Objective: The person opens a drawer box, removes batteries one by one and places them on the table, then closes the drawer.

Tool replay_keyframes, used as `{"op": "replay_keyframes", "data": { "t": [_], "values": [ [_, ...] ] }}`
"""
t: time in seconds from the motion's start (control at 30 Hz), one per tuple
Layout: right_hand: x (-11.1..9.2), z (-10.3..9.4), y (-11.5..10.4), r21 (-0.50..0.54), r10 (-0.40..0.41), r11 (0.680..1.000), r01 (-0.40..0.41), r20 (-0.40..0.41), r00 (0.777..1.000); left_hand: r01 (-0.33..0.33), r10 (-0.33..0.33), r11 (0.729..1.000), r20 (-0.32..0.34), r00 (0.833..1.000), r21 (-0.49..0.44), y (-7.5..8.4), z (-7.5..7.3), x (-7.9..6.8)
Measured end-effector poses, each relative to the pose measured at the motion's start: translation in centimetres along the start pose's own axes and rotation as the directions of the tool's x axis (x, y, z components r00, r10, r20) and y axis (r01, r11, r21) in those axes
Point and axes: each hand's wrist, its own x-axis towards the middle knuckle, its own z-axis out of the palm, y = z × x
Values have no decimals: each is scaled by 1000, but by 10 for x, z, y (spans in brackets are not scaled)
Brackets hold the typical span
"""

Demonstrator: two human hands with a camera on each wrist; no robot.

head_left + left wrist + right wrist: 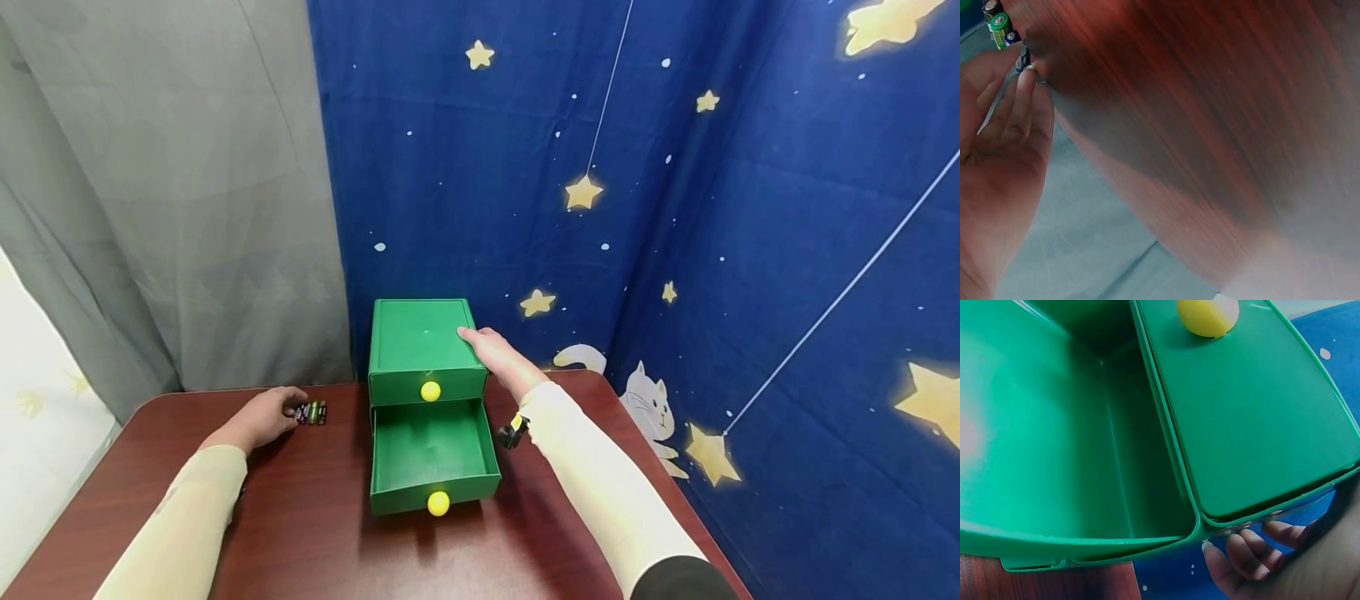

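Left hand [268, 414] pinches end battery [1022, 60]; finger slip could set neighbouring batteries [1000, 26] rolling. Right hand [492, 350] grips drawer cabinet [420, 337]; shove might shift it.

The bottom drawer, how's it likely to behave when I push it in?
The bottom drawer looks thin-walled, so it's probably light and may flex. Its glossy surface could feel slippery. The cabinet might shift back on the smooth-looking table, though your right hand at its upper side could steady it.
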Motion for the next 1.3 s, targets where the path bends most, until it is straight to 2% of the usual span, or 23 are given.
{"op": "replay_keyframes", "data": {
  "t": [0.23,0.4,0.53,0.63,0.8,0.9,1.0,1.17,1.23,1.3],
  "values": [
    [-1,-1,0,-2,-1,1000,1,10,1000,-6,7,1000,-38,999,13,2,-2,-6],
    [-1,-1,-1,-6,14,1000,-14,15,1000,24,-17,998,-144,989,51,15,-5,-14],
    [0,-1,-1,-12,22,1000,-21,17,1000,45,-29,997,-248,968,57,34,-9,-22],
    [-1,-1,-2,-12,19,1000,-19,25,1000,41,-15,997,-351,936,67,51,-14,-29],
    [-2,0,-1,-7,13,1000,-13,20,1000,-5,28,999,-498,867,48,97,-21,-41],
    [-2,-1,0,-7,10,1000,-10,17,1000,-64,62,998,-546,836,16,135,-23,-49],
    [-2,-2,0,-10,17,1000,-16,25,1000,-151,127,989,-572,810,5,172,-23,-59],
    [-1,-2,0,-13,19,1000,-19,29,999,-340,288,940,-580,762,21,224,-13,-78],
    [0,-2,0,-13,20,1000,-19,28,999,-411,340,912,-570,748,4,242,-5,-87],
    [0,-2,-1,-15,24,1000,-23,29,999,-468,379,884,-549,745,-24,259,4,-97]
  ]
}}
